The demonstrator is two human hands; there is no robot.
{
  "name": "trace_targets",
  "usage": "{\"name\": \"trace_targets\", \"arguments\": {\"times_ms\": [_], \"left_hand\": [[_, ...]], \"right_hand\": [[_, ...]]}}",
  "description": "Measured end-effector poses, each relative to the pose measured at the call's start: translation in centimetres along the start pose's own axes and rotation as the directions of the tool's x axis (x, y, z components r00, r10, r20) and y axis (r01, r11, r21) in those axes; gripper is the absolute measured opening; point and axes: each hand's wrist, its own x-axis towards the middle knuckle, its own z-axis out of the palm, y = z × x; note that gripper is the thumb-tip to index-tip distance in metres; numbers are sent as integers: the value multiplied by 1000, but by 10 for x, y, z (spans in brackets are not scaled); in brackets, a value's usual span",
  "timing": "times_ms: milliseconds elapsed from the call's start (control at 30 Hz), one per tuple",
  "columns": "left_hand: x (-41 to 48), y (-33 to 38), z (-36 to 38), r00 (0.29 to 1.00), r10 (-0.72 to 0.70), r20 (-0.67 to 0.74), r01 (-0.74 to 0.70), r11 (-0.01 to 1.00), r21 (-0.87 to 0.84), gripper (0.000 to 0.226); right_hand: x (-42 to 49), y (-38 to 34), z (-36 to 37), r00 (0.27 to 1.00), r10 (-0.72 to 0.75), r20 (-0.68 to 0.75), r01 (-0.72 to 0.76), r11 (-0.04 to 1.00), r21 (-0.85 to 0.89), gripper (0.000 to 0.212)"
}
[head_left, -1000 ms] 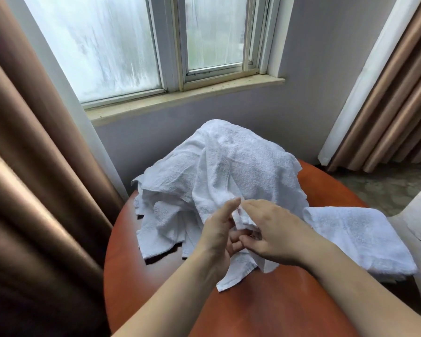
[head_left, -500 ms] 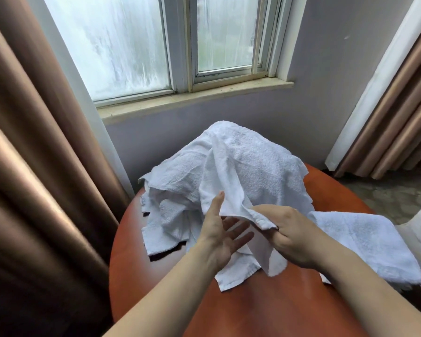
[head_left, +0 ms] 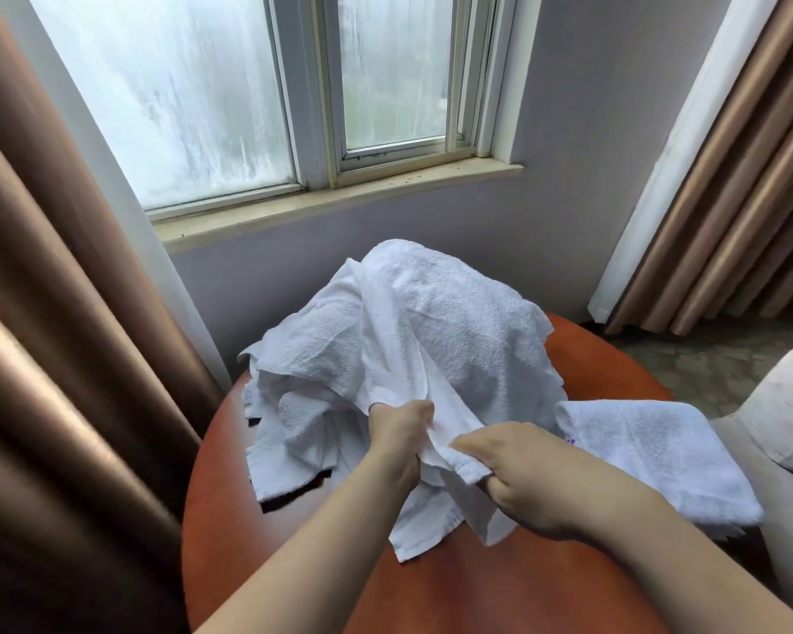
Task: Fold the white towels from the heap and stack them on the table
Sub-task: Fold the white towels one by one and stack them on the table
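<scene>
At the near side of the heap (head_left: 431,322), 1 towel (head_left: 445,414) is gathered between my hands: left hand (head_left: 399,434) fisted round it, right hand (head_left: 523,478) pinching the hem, probably to pull it free. 1 folded towel (head_left: 651,455) lies rightward on the table (head_left: 477,592), starting the stack

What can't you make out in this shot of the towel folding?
Head view only:
- Number of towels in the heap: overlapping folds hide it.
- Left hand fingertips: buried in the held towel, which the right hand also grips.
- Folded towel layers: seen from above only.
- Table near edge: cut off by frame bottom.
</scene>
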Motion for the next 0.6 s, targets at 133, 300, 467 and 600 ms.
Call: {"name": "trace_targets", "arguments": {"times_ms": [133, 300, 467, 600], "left_hand": [[11, -4, -2, 997, 49, -66, -48, 999, 19, 49], [30, -18, 0, 998, 68, -1, -67, 979, 191, 74], [41, -16, -12, 991, 86, -103, -59, 968, 245, 71], [55, -13, -33, 982, 42, -185, -10, 986, 168, 73]], "right_hand": [[-3, -2, 1, 998, 25, 56, -24, 999, -23, 31], [-6, -13, -2, 993, 61, 96, -51, 993, -102, 32], [-13, 2, -15, 990, 94, 104, -96, 995, 24, 24], [-24, 5, -26, 993, 85, 77, -92, 991, 93, 21]]}}
